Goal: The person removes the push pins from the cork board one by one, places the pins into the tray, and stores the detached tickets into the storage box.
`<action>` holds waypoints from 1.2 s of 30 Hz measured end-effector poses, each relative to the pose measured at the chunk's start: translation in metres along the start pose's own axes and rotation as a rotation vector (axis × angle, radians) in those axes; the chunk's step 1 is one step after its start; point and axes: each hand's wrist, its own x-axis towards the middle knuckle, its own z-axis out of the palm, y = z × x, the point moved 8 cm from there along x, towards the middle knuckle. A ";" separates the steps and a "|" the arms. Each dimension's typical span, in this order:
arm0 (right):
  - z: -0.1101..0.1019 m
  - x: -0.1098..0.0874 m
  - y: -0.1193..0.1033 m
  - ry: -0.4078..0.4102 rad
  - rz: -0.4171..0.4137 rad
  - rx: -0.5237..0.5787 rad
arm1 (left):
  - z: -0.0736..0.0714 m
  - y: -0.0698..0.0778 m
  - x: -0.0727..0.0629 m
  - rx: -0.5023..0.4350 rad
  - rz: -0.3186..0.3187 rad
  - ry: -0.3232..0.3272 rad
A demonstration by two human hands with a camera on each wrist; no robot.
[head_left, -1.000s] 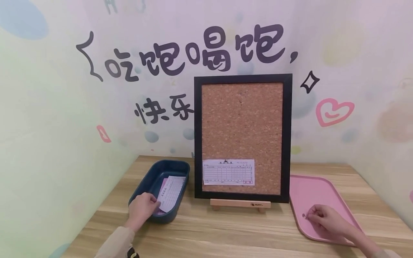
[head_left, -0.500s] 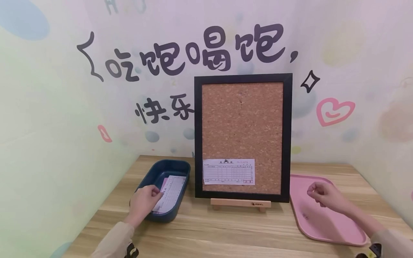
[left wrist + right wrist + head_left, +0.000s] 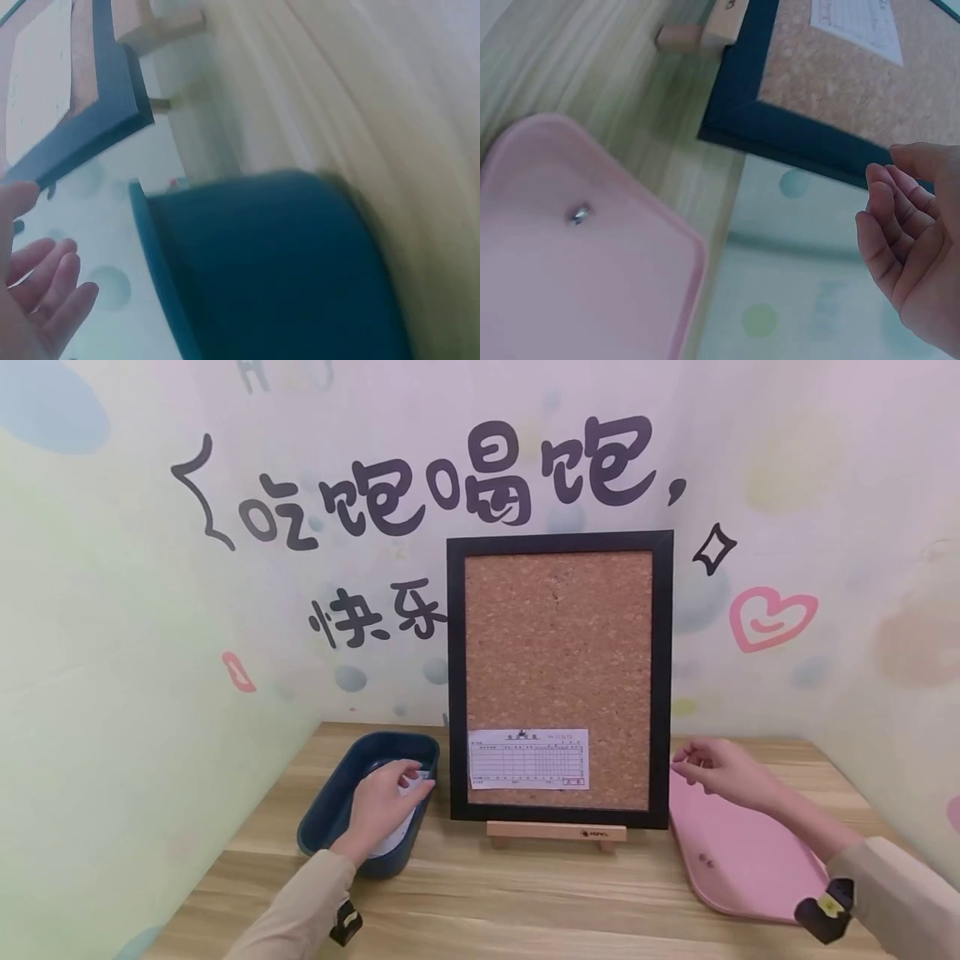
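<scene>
My left hand (image 3: 386, 802) is over the blue bin (image 3: 315, 831), fingers spread from the thumb and holding nothing, as the left wrist view shows. A white printed slip (image 3: 397, 839) lies in the bin, partly hidden by that hand. My right hand (image 3: 731, 777) is above the far part of the pink tray (image 3: 750, 868), close to the board's right edge, its fingers loosely curled and no object showing in it. A white form slip (image 3: 528, 760) is pinned low on the framed cork board (image 3: 558, 643). Small metal pins (image 3: 706, 860) lie on the tray.
A small wooden stand (image 3: 557, 832) holds the board upright on the wood-grain table (image 3: 525, 902). Behind is a wall sheet (image 3: 135, 693) printed with large dark characters. The bin stands left of the board, the tray right.
My right hand has risen from the pins on the tray and moved left towards the board. My left hand has left the slip in the bin and moved up and right.
</scene>
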 end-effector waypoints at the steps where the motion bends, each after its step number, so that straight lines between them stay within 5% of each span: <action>1: 0.000 0.003 -0.005 0.003 -0.007 -0.007 | 0.002 0.004 0.001 -0.003 0.014 0.008; 10: 0.012 0.030 -0.040 -0.044 -0.028 -0.035 | 0.022 0.031 0.007 0.022 0.069 -0.008; 21: 0.039 0.062 -0.078 0.018 -0.071 -0.142 | 0.032 0.039 0.011 0.017 0.049 0.066; 36: 0.078 0.092 -0.102 0.048 -0.067 -0.080 | 0.048 0.040 0.011 -0.028 0.067 0.081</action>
